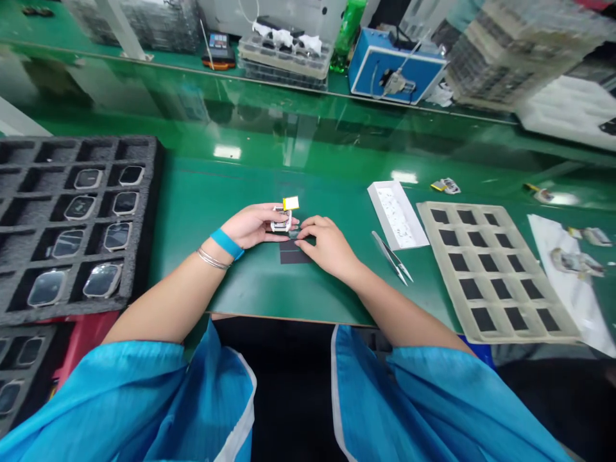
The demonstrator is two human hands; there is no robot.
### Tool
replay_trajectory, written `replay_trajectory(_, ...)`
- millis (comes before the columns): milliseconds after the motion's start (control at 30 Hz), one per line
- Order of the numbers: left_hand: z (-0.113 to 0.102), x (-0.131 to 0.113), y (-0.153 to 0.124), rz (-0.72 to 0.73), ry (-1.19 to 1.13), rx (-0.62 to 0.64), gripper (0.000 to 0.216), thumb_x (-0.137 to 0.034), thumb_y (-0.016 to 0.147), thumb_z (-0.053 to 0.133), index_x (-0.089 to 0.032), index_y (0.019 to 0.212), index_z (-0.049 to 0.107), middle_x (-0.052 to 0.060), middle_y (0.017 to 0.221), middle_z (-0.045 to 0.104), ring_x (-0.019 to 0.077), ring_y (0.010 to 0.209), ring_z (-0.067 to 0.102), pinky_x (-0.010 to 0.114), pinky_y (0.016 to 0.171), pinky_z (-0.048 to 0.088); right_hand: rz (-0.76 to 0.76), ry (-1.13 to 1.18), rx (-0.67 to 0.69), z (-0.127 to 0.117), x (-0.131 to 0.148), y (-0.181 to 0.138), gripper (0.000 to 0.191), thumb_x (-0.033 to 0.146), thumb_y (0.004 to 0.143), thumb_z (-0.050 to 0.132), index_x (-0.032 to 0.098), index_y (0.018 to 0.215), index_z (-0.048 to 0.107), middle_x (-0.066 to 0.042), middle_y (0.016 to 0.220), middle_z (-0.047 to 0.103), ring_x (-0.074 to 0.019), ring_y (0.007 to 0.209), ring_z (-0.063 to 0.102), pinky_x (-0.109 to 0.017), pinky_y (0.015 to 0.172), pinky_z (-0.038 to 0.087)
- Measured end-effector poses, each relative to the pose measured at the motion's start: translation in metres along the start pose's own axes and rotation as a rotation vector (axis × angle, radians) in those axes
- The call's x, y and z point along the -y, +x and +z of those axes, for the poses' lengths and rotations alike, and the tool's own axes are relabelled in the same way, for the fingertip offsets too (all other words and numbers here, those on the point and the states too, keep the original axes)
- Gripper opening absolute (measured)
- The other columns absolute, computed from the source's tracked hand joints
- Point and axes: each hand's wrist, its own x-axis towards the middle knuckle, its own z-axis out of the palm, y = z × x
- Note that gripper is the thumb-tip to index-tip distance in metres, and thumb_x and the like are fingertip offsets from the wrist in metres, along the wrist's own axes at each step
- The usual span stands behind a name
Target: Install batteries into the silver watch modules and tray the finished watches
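My left hand (255,226) is closed around an opened smartwatch case (281,219), its inner parts facing up. A yellow-edged battery (291,203) sticks out at the top of the case. Close by on the right, my right hand (327,245) has thumb and fingers pinched together at a small dark piece (293,235) beside the case; the piece is too small to name. Under the fingers lies a dark square pad (293,253) on the green bench. Metal tweezers (391,258) rest to the right of my right hand.
On the left stands a black foam tray (156,186) with several watches. A white box (397,215) and a cream compartment tray (505,215) holding black squares lie on the right. A blue box (380,64) sits on the back shelf.
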Motion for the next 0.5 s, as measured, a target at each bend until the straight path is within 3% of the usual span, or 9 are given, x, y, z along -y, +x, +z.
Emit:
replay_trajectory(300, 0.003, -0.001, -0.003, -0.007, 0.010, -0.021, 0.013, -0.004, 0.075, 0.068, -0.011, 0.087, 0.068, 0.012, 0.090, 0.074, 0.0215, 0.085, 0.072, 0.049, 0.090, 0.057, 0.063, 0.064, -0.052, 0.012, 0.001, 0.004, 0.010, 0.015, 0.082, 0.068, 0.019, 0.073, 0.067, -0.006, 0.095, 0.062, -0.0225, 0.092, 0.055, -0.045, 0.094, 0.044)
replay_trajectory(500, 0.001, 0.000, -0.002, 0.000, 0.017, -0.027, 0.015, -0.005, 0.073, 0.070, -0.011, 0.087, 0.069, 0.012, 0.090, 0.074, 0.0202, 0.080, 0.071, 0.046, 0.086, 0.058, -0.107, 0.051, 0.033, 0.002, 0.002, -0.005, 0.009, 0.016, 0.090, 0.054, 0.021, 0.084, 0.058, -0.010, 0.105, 0.059, -0.0248, 0.100, 0.051, -0.044, 0.092, 0.045)
